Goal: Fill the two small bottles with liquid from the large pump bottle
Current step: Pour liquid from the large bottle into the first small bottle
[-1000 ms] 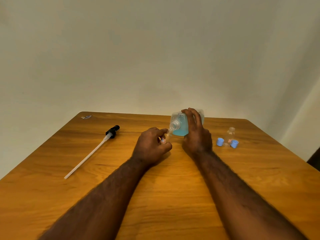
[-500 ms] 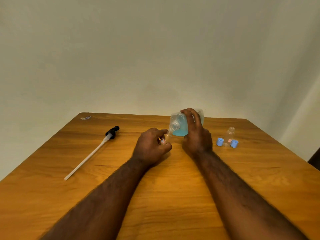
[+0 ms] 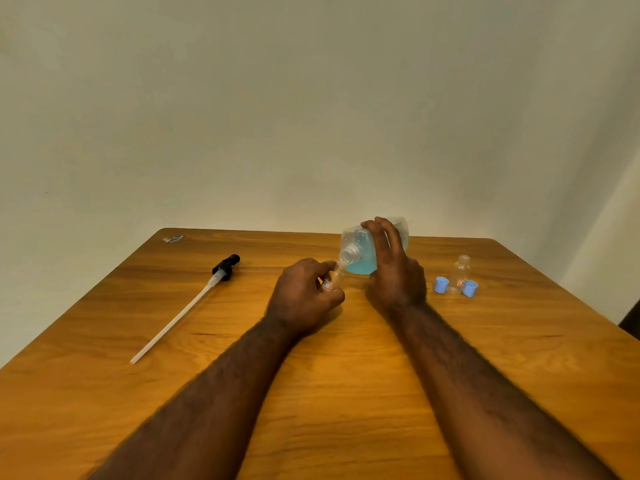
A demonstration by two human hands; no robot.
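My right hand (image 3: 393, 271) grips the large clear bottle (image 3: 360, 252) of blue liquid, tipped on its side with its open neck pointing left and down. My left hand (image 3: 304, 296) holds a small clear bottle (image 3: 335, 277) with a red label, tilted so its mouth sits just under the big bottle's neck. A second small clear bottle (image 3: 460, 273) stands upright and uncapped at the right, between two blue caps (image 3: 441, 285) (image 3: 470, 288). The removed black pump head with its long white tube (image 3: 194, 303) lies on the table at the left.
The wooden table (image 3: 311, 393) stretches wide toward me, with its far edge against a plain wall. A small scrap of wrapper (image 3: 173, 239) lies at the far left corner. The table's right edge drops off near a dark object (image 3: 632, 320).
Almost nothing differs. Both hands keep the same hold, with the large bottle staying tipped over the small one.
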